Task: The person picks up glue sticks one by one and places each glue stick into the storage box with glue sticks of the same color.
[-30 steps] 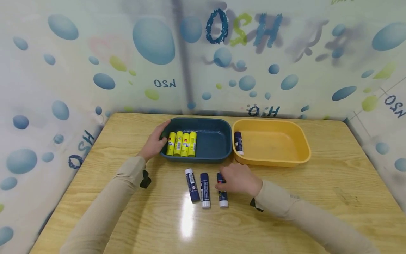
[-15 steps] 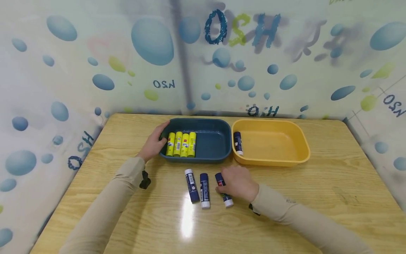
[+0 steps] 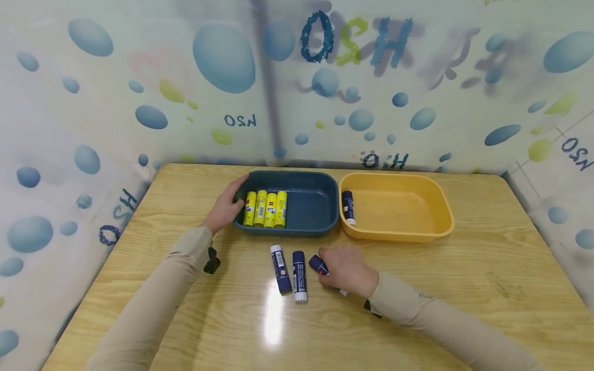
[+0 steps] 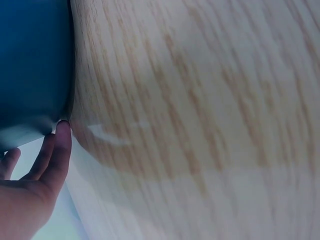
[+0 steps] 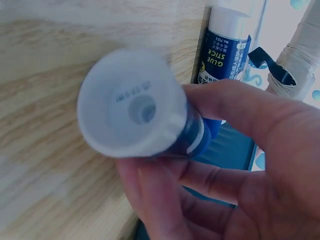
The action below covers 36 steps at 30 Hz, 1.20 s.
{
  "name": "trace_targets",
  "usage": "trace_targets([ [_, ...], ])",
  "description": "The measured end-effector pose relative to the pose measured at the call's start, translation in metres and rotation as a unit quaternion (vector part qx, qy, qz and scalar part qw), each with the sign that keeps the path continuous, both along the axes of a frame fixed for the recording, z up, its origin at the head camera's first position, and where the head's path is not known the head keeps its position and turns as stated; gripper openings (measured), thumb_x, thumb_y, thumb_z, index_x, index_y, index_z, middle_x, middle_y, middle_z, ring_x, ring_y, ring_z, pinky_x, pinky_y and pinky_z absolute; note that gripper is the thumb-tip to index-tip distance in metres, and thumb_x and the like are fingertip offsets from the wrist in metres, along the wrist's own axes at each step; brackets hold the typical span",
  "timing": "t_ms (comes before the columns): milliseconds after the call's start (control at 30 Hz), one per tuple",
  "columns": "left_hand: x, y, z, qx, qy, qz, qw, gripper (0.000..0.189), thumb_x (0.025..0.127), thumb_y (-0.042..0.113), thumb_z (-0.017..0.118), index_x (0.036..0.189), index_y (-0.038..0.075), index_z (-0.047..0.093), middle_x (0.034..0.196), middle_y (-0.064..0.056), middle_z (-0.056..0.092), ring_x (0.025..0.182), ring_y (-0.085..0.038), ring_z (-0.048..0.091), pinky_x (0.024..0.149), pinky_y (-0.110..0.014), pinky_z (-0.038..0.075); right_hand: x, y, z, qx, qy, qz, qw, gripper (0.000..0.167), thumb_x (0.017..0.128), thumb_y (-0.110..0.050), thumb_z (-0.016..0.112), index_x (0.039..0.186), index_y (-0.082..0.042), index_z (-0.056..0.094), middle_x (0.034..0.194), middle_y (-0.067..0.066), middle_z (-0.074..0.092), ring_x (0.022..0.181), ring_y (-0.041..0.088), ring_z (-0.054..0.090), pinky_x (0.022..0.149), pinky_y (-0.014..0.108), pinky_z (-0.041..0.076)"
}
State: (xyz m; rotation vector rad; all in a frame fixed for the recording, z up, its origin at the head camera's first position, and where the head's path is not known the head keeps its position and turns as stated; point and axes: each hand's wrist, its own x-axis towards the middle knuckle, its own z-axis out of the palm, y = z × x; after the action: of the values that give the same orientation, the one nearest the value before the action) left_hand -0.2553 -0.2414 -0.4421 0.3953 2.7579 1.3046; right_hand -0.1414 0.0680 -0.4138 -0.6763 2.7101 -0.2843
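Note:
A dark blue glue stick point(image 3: 318, 265) with a white end is pinched between the thumb and fingers of my right hand point(image 3: 349, 271); its white base point(image 5: 132, 105) faces the camera in the right wrist view. Much of it is hidden by the hand in the head view. To its left, two more blue glue sticks, one white end up point(image 3: 280, 269) and one white end down point(image 3: 299, 276), lie on the table. My left hand point(image 3: 225, 207) grips the left end of the dark blue bin point(image 3: 312, 206), fingertips on its outer wall in the left wrist view.
Several yellow glue sticks point(image 3: 265, 209) lie side by side in the blue bin's left part. A yellow bin point(image 3: 399, 206) stands right beside it, with one blue glue stick point(image 3: 348, 208) along its left wall. A patterned wall backs the wooden table point(image 3: 223, 319).
The right hand has closed around the rightmost glue stick and turned it, its top end swinging left and its white end right. The left hand and both bins stay in place.

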Motion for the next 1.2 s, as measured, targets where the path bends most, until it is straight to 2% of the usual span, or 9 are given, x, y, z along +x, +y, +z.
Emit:
trace_targets([
  [167,0.001,0.001,0.001,0.006,-0.005,-0.005,1.0,0.064,0.095,-0.008,0.038,0.155,0.006,0.02,0.157,-0.018,0.018,0.144,-0.034,0.014,0.113,-0.051,0.015,0.0,0.001,0.001,-0.005,-0.005,0.012,0.9999,0.025,0.08,-0.026,0.077,0.092,-0.009,0.064,0.063,-0.002,0.05,0.053,0.014,0.046,0.044,0.026,0.033],
  [367,0.002,0.001,0.0,0.007,-0.01,-0.006,0.9999,0.065,0.095,-0.008,0.037,0.155,0.008,0.018,0.158,-0.017,0.016,0.144,-0.034,0.013,0.112,-0.052,0.015,0.0,0.002,0.003,-0.023,-0.022,0.006,0.9995,0.023,0.081,-0.025,0.076,0.093,-0.01,0.063,0.064,-0.002,0.051,0.054,0.015,0.047,0.045,0.026,0.033],
  [533,0.003,0.001,0.001,0.008,-0.01,-0.009,0.9999,0.065,0.095,-0.008,0.037,0.155,0.008,0.018,0.157,-0.018,0.016,0.143,-0.035,0.013,0.112,-0.053,0.015,0.001,0.003,0.004,-0.027,-0.015,0.011,0.9995,0.024,0.082,-0.026,0.076,0.093,-0.01,0.063,0.065,-0.002,0.051,0.055,0.014,0.047,0.045,0.026,0.034],
  [867,0.003,0.002,0.003,0.014,-0.017,-0.006,0.9997,0.065,0.096,-0.006,0.037,0.156,0.01,0.017,0.158,-0.017,0.015,0.144,-0.034,0.013,0.112,-0.053,0.016,0.0,0.008,0.012,-0.034,0.006,0.006,0.9994,0.027,0.082,-0.027,0.076,0.098,-0.009,0.063,0.07,-0.001,0.054,0.057,0.015,0.05,0.048,0.027,0.042],
  [1200,0.002,0.002,0.003,0.017,-0.021,-0.005,0.9996,0.065,0.096,-0.006,0.037,0.156,0.011,0.017,0.158,-0.016,0.015,0.144,-0.033,0.012,0.112,-0.053,0.015,-0.003,0.017,0.018,-0.028,0.0,-0.005,0.9996,0.028,0.084,-0.028,0.075,0.1,-0.009,0.063,0.069,-0.001,0.053,0.056,0.016,0.05,0.048,0.028,0.04],
])
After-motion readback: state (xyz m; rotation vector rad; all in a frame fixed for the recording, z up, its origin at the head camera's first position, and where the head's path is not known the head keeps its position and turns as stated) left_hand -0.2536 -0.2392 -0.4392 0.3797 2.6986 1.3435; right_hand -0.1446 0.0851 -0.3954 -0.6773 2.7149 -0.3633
